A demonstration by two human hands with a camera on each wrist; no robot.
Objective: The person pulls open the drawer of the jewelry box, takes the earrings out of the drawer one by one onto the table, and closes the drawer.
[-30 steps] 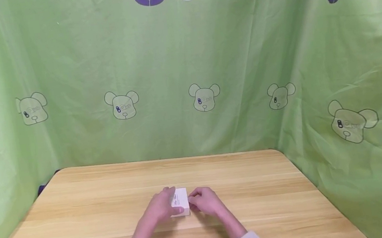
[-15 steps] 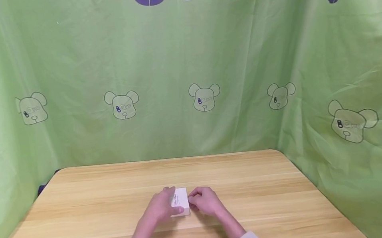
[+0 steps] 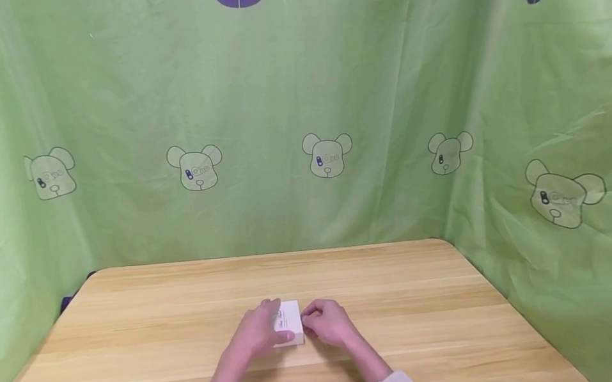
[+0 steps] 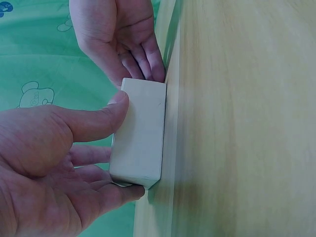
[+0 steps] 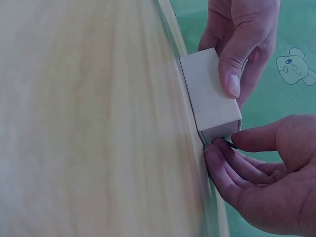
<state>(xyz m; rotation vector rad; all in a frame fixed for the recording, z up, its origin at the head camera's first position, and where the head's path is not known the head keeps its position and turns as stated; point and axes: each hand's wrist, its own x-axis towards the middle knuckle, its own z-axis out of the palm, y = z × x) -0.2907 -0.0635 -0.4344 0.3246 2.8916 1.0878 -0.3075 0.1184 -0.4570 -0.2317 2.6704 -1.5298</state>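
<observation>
A small white box (image 3: 291,322) with dark lettering on its top lies on the wooden table. My left hand (image 3: 256,332) grips it from the left, with the thumb along the near side, as the left wrist view shows (image 4: 54,153). At the box's right end is my right hand (image 3: 328,322), its fingers bent. In the right wrist view a thin dark pull tab (image 5: 229,143) sticks out of that end, pinched between the right thumb and fingers. The box's left part is hidden under the left hand.
The wooden table (image 3: 414,306) stretches around both hands. A green curtain (image 3: 257,81) printed with bear heads and smiley faces hangs behind it and along both sides. A dark object (image 3: 66,303) shows past the table's left edge.
</observation>
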